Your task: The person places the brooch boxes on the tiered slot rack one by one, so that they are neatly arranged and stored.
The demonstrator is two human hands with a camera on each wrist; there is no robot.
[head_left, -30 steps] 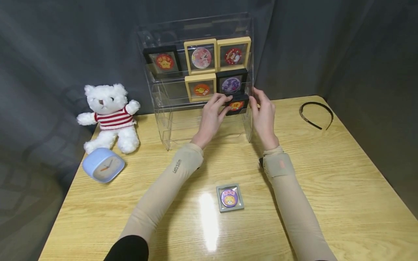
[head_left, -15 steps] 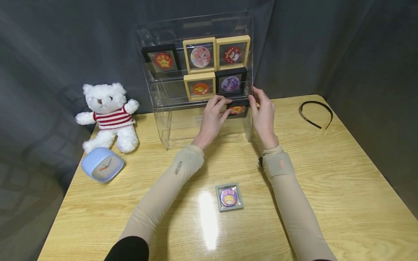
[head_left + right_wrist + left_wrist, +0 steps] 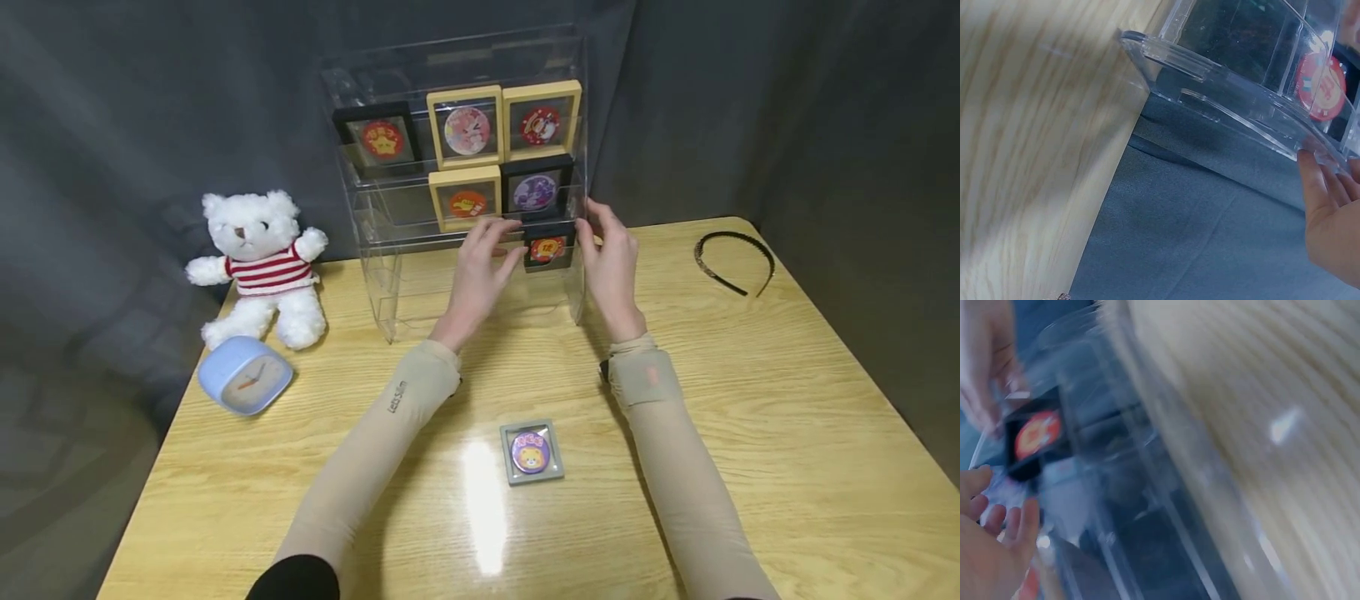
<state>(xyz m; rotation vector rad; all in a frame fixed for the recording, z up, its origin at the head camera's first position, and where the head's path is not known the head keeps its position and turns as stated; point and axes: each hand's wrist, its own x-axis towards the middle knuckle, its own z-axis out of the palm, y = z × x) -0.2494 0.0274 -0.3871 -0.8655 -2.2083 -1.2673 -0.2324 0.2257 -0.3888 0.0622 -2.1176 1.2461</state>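
A clear display rack (image 3: 386, 304) stands on the table, with square framed badges on its tiers. A small black frame with a red round badge (image 3: 547, 248) sits in the lowest tier at the right end. My left hand (image 3: 476, 271) is just left of it, thumb and fingers spread apart with nothing between them; the left wrist view, blurred, shows a gap between these fingers (image 3: 1029, 519) and the black frame. My right hand (image 3: 611, 262) holds the rack's right side edge between thumb and fingers. In the right wrist view its fingertips (image 3: 1310, 172) lie against the clear side panel.
A grey frame with a purple bear badge (image 3: 531, 452) lies flat on the table in front. To the left are a white teddy bear (image 3: 262, 267) and a blue clock (image 3: 246, 375); a black headband (image 3: 735, 262) lies right. Dark curtains (image 3: 697, 108) hang behind.
The black frame with the red badge has dropped lower into the bottom tier. My left hand has let go of it and drawn slightly left. The right hand stays at the rack's side.
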